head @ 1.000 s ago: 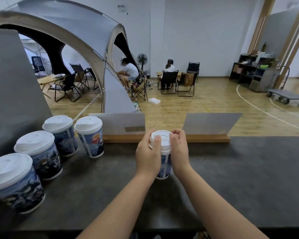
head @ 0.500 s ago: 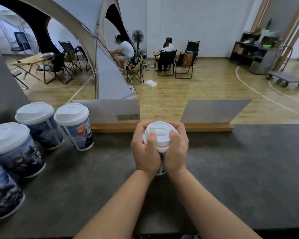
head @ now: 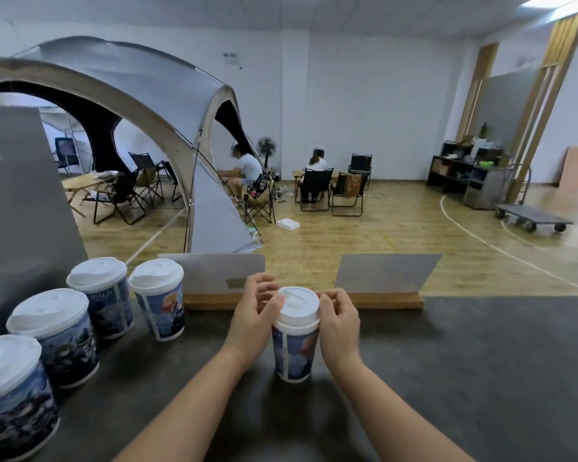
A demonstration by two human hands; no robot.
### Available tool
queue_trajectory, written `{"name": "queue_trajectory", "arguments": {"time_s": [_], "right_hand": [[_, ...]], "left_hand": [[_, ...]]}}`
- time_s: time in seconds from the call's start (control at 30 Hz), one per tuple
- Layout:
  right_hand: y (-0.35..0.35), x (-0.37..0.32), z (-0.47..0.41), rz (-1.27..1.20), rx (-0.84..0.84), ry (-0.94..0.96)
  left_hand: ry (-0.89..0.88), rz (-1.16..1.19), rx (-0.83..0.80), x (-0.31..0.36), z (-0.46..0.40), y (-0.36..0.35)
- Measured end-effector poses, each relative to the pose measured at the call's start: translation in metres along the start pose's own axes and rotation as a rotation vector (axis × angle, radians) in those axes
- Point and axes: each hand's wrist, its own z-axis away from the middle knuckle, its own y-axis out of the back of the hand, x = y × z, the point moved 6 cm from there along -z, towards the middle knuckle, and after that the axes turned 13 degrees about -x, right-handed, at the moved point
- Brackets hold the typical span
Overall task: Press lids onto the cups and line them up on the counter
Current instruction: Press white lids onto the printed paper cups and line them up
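While both hands flank the cup (head: pixel 294 348) on the counter (head: pixel 464 361), the lid-pressing step appears to be at or near its end. The lid (head: pixel 297 303) sits level on the cup's rim, with no raised edge visible from this side; the far edge cannot be checked. The left hand (head: pixel 252 323) has its thumb resting against the lid's near-left edge, fingers loosely curled above and not closed on anything. The right hand (head: pixel 339 323) lies just beside the lid's right edge, fingers curled inward; contact with the cup cannot be confirmed. The cup stands upright between the two palms.

To the left of the hands, four lidded cups (head: pixel 157 298) form a row running toward the camera. The next move probably calls for gripping the cup by its wall and placing it at the row's far end, keeping it upright.
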Motion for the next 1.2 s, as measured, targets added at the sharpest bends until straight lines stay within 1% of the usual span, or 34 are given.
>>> {"name": "queue_trajectory", "arguments": {"time_s": [0.07, 0.1, 0.23, 0.3, 0.4, 0.5, 0.57, 0.67, 0.8, 0.9, 1.1, 1.2], "right_hand": [[0.002, 0.002, -0.001, 0.036, -0.006, 0.001], [0.001, 0.002, 0.0, 0.02, -0.015, 0.003], [-0.017, 0.008, 0.003, -0.116, -0.093, 0.0], [-0.024, 0.01, 0.004, -0.136, -0.087, 0.041], [-0.028, 0.012, 0.008, -0.168, -0.017, 0.139], [-0.03, 0.012, 0.007, -0.197, -0.008, 0.197], [-0.031, 0.013, 0.003, -0.227, -0.011, 0.198], [-0.031, 0.018, 0.0, -0.296, 0.002, 0.183], [-0.032, 0.016, 0.001, -0.293, -0.001, 0.232], [-0.032, 0.017, -0.001, -0.307, 0.015, 0.217], [-0.032, 0.016, 0.0, -0.291, 0.018, 0.179], [-0.033, 0.013, 0.0, -0.262, -0.015, 0.162]], "left_hand": [[-0.032, -0.113, 0.173, 0.007, 0.009, 0.007], [-0.034, -0.131, 0.23, 0.008, 0.013, 0.006], [0.057, -0.011, 0.229, 0.011, 0.019, -0.016], [0.062, 0.018, 0.25, 0.007, 0.018, -0.023], [-0.068, 0.028, 0.331, 0.0, 0.02, -0.031], [-0.225, 0.124, 0.402, -0.006, 0.022, -0.033], [-0.242, 0.178, 0.43, -0.01, 0.015, -0.031], [-0.26, 0.218, 0.441, -0.017, 0.007, -0.032], [-0.285, 0.242, 0.435, -0.02, 0.005, -0.033], [-0.273, 0.246, 0.432, -0.022, 0.001, -0.032], [-0.282, 0.254, 0.379, -0.018, 0.0, -0.032], [-0.274, 0.231, 0.352, -0.014, 0.001, -0.03]]}}
